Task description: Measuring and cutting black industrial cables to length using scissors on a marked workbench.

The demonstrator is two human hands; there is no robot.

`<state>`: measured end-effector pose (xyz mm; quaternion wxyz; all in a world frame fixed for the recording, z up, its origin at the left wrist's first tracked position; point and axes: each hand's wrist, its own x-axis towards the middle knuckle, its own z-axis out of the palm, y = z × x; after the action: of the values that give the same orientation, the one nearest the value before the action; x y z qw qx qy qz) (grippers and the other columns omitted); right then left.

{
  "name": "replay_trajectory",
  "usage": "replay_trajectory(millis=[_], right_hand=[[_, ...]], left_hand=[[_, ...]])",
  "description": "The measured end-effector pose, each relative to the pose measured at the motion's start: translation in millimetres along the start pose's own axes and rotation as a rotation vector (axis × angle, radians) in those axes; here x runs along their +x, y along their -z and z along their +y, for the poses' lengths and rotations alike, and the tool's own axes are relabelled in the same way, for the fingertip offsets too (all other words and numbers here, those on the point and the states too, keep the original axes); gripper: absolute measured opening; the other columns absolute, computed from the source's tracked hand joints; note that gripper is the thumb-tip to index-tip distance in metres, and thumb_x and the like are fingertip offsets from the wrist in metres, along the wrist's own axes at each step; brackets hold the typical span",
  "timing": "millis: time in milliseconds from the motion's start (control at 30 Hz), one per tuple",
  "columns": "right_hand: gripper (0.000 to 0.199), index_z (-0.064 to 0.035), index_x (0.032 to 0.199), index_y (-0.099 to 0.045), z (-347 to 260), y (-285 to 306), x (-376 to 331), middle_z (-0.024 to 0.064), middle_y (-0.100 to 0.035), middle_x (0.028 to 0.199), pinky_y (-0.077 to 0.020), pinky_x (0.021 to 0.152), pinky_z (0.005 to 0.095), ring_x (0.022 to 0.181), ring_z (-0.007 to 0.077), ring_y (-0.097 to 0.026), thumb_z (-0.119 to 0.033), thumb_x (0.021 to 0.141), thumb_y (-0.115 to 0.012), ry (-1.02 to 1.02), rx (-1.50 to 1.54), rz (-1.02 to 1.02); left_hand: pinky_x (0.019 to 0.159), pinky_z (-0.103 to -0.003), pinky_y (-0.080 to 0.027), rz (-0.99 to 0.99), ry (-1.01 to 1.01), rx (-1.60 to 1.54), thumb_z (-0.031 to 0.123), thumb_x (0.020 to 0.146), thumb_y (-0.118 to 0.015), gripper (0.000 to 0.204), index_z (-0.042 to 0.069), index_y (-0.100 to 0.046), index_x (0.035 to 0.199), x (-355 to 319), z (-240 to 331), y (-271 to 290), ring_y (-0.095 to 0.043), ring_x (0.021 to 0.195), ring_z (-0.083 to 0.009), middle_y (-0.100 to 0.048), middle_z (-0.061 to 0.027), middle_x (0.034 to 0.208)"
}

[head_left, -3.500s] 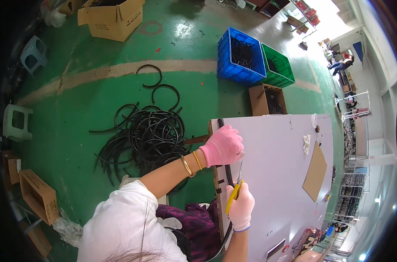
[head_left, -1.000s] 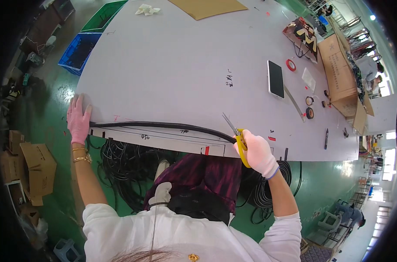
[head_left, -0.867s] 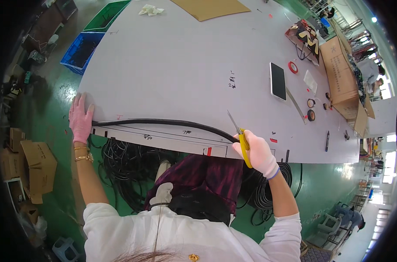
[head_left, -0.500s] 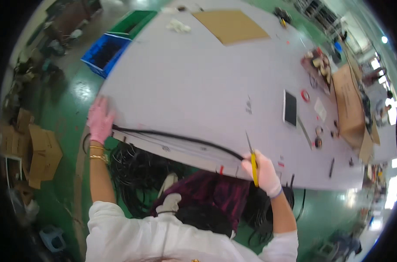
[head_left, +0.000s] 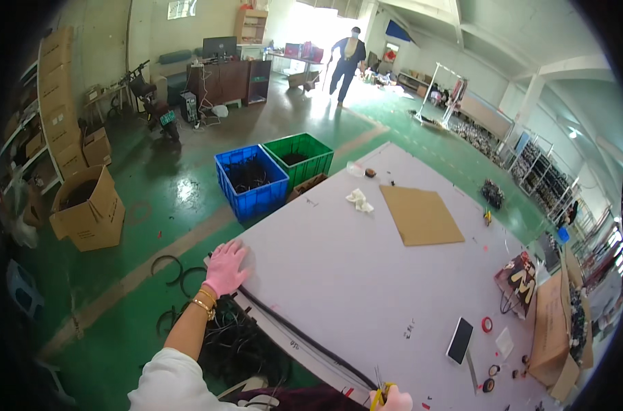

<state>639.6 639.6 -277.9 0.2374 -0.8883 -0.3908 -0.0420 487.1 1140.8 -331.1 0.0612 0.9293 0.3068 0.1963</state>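
My left hand (head_left: 226, 269), in a pink glove, lies on the left edge of the table, fingers stretched out and slightly apart. Beside its palm begins a black cable (head_left: 304, 333), which runs along the near edge toward my right. At the lower edge of the view my right hand (head_left: 398, 399), also in a pink glove, is closed around yellow-handled scissors (head_left: 376, 397), blades pointing up and away. The cable's right end meets this hand; whether the fingers grip it too is hidden. The pale table (head_left: 325, 264) lies under both.
Blue (head_left: 253, 195) and green (head_left: 318, 164) crates stand beyond the table's left side. On the table lie a cardboard sheet (head_left: 421, 216), a phone (head_left: 460, 340) and red tape (head_left: 487, 324). A carton (head_left: 554, 335) sits at right. Black cable coils (head_left: 239, 342) hang below. A person (head_left: 346, 65) walks far off.
My view has tilted up and turned left, bringing the room and a distant person into sight. The left hand stays at the table edge; the right still holds the scissors, now at the lower rim.
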Motion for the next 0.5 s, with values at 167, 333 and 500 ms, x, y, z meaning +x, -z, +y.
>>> replay_trajectory(millis=[167, 333, 500], right_hand=[[0.030, -0.0030, 0.079, -0.060, -9.5, 1.3, 0.2, 0.0203, -0.057, 0.060, -0.0462, 0.054, 0.0487, 0.057, 0.0418, -0.057, -0.025, 0.084, -0.079, -0.067, -0.027, 0.091], [0.031, -0.0023, 0.080, -0.060, -6.5, 0.1, 0.3, 0.0203, -0.058, 0.062, -0.0465, 0.055, 0.0482, 0.058, 0.0417, -0.057, -0.026, 0.084, -0.079, -0.076, -0.033, 0.104], [0.031, -0.0025, 0.078, -0.059, -3.3, -0.4, 1.9, 0.0191, -0.056, 0.059, -0.0463, 0.054, 0.0473, 0.055, 0.0393, -0.057, -0.026, 0.087, -0.077, -0.020, -0.002, 0.118]], left_hand=[[0.120, -0.047, -0.027, -0.016, 0.015, 0.005, 0.042, 0.088, -0.068, 0.060, 0.008, -0.056, 0.136, 2.5, 1.8, -2.0, -0.039, 0.143, -0.0338, -0.048, -0.0174, 0.148], [0.120, -0.047, -0.027, -0.044, 0.031, 0.013, 0.043, 0.088, -0.068, 0.060, 0.010, -0.056, 0.137, 4.9, 4.0, -0.8, -0.039, 0.143, -0.0328, -0.049, -0.0160, 0.148], [0.119, -0.047, -0.028, -0.036, 0.024, 0.014, 0.042, 0.088, -0.068, 0.060, 0.011, -0.056, 0.137, 6.2, 3.3, -2.9, -0.040, 0.143, -0.0327, -0.050, -0.0154, 0.147]])
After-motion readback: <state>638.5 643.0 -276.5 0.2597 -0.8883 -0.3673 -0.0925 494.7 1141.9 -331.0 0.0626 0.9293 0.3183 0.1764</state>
